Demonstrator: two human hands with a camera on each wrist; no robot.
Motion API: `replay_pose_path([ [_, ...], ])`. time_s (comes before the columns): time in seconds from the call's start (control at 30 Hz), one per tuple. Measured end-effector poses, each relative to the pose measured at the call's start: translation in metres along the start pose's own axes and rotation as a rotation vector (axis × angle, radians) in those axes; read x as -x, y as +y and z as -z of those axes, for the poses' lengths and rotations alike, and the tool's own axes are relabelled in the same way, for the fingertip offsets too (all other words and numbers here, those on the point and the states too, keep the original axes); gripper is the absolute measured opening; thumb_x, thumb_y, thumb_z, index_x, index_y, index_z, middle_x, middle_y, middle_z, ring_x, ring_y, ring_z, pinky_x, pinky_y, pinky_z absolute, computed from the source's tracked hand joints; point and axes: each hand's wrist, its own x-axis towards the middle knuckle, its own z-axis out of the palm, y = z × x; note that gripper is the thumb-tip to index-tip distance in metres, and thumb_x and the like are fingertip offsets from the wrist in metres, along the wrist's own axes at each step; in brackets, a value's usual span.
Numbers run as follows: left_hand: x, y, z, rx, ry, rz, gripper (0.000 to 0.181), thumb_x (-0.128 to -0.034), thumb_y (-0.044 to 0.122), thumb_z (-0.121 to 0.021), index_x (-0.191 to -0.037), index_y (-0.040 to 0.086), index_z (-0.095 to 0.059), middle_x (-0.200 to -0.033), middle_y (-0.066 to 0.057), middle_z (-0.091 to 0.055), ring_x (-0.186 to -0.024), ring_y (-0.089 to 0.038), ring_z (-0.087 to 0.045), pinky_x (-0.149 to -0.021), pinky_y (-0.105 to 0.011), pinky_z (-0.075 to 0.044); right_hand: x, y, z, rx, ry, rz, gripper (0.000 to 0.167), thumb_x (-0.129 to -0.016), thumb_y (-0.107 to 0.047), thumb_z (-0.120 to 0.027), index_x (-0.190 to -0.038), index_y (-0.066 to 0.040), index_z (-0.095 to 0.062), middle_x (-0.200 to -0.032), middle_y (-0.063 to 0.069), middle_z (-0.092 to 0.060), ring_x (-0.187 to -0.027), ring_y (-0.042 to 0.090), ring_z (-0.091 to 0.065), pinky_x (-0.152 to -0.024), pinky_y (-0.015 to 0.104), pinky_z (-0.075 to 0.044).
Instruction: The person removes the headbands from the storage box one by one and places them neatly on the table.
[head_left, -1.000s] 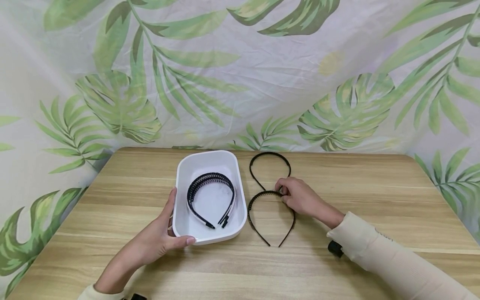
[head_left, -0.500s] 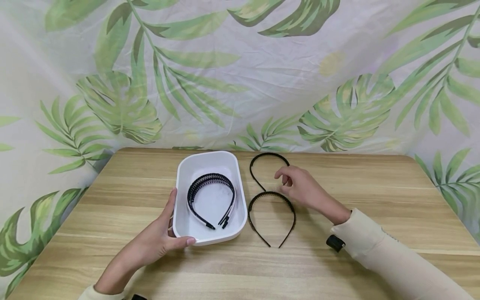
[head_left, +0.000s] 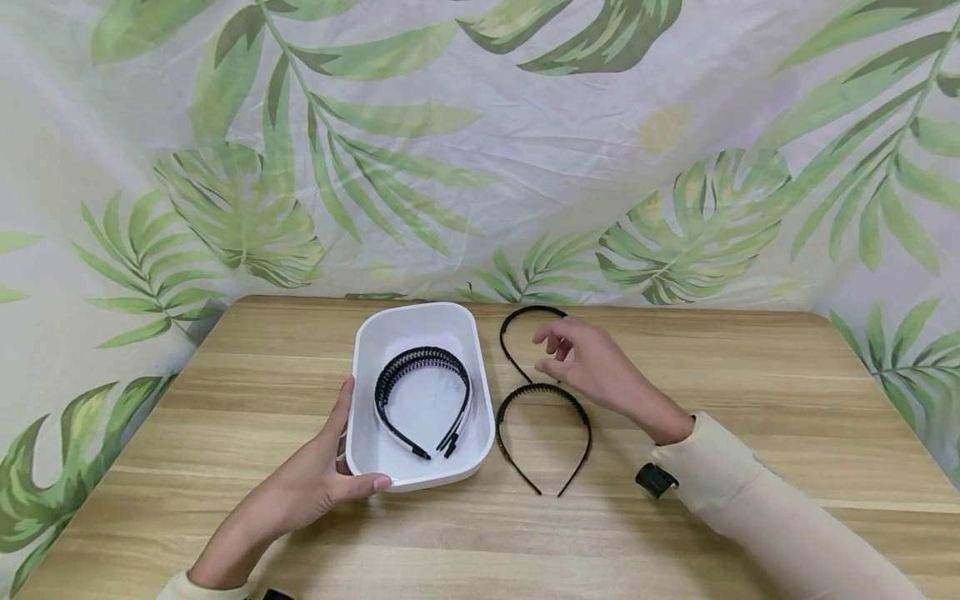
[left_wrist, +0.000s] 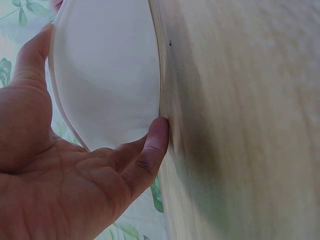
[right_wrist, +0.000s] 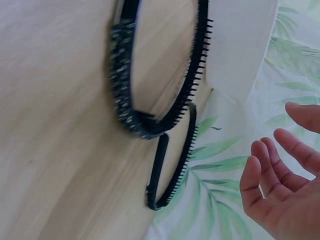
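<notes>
My left hand (head_left: 303,487) grips a white plastic tub (head_left: 486,400) at its near left corner, thumb over the rim and fingers along the side. Inside the tub lie several black toothed headbands (head_left: 422,353), nested together. To its right, two more black headbands lie on the table: a far headband (head_left: 529,309), partly hidden by my hand, and a near headband (head_left: 542,387) with a patterned, speckled top in the right wrist view. Above the far one hovers my right hand (head_left: 592,362), fingers loosely bent and holding nothing. The right wrist view shows the hand (right_wrist: 280,180) apart from both headbands.
The wood-grain table (head_left: 712,375) extends to both sides and in front of the tub. Behind its back edge hangs a leaf-printed cloth (head_left: 420,208). A black band (head_left: 656,479) sits on the right wrist below the sleeve.
My right hand has let go where the two headbands meet, lifted off and shifted slightly away over the far headband. The left hand and the tub stay where they were.
</notes>
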Motion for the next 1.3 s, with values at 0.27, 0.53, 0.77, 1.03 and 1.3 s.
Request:
replay_pose_path([
  [0.27,0.0,0.0,-0.001,0.0,-0.003,0.006,0.135,-0.0898,0.011,-0.083,-0.162,0.027,0.029,-0.172,-0.03,0.009,-0.124,-0.042,-0.063,-0.087,-0.023,-0.058,-0.006,-0.011,-0.003,-0.061,0.011,0.058,0.023,-0.094,-0.007,-0.075,-0.116,-0.002,-0.073,-0.111,0.014,-0.073,-0.096,0.025,-0.066,-0.085,0.046,-0.058],
  [0.53,0.0,0.0,0.0,-0.014,0.001,-0.005,0.136,-0.0888,0.011,-0.084,-0.162,0.029,0.029,-0.172,-0.033,0.006,-0.123,-0.043,-0.062,-0.087,-0.023,-0.059,-0.015,-0.022,-0.01,-0.107,0.003,0.105,0.025,-0.094,-0.01,-0.076,-0.118,-0.003,-0.073,-0.108,0.011,-0.07,-0.099,0.024,-0.065,-0.084,0.043,-0.059],
  [0.77,0.0,-0.001,0.0,-0.003,0.007,-0.023,0.136,-0.0883,0.01,-0.084,-0.163,0.028,0.028,-0.172,-0.033,0.007,-0.121,-0.043,-0.063,-0.086,-0.024,-0.06,-0.027,-0.031,-0.019,-0.118,-0.025,0.154,0.03,-0.094,-0.007,-0.075,-0.123,0.0,-0.071,-0.115,0.018,-0.072,-0.105,0.028,-0.067,-0.086,0.049,-0.06],
  [1.03,-0.001,0.001,0.0,-0.026,0.016,-0.01,0.137,-0.0878,0.013,-0.085,-0.163,0.027,0.028,-0.171,-0.035,0.002,-0.122,-0.043,-0.063,-0.087,-0.023,-0.059,-0.039,-0.038,-0.027,-0.151,-0.059,0.208,0.036,-0.094,-0.008,-0.078,-0.127,0.001,-0.068,-0.121,0.017,-0.072,-0.109,0.028,-0.067,-0.087,0.04,-0.06],
  [1.3,-0.001,0.0,0.0,-0.045,0.026,-0.028,0.136,-0.0873,0.012,-0.085,-0.164,0.026,0.026,-0.172,-0.032,0.006,-0.125,-0.043,-0.06,-0.09,-0.024,-0.059,-0.051,-0.041,-0.038,-0.208,-0.125,0.192,0.038,-0.094,-0.006,-0.076,-0.131,0.0,-0.066,-0.126,0.015,-0.071,-0.112,0.029,-0.067,-0.09,0.035,-0.059],
])
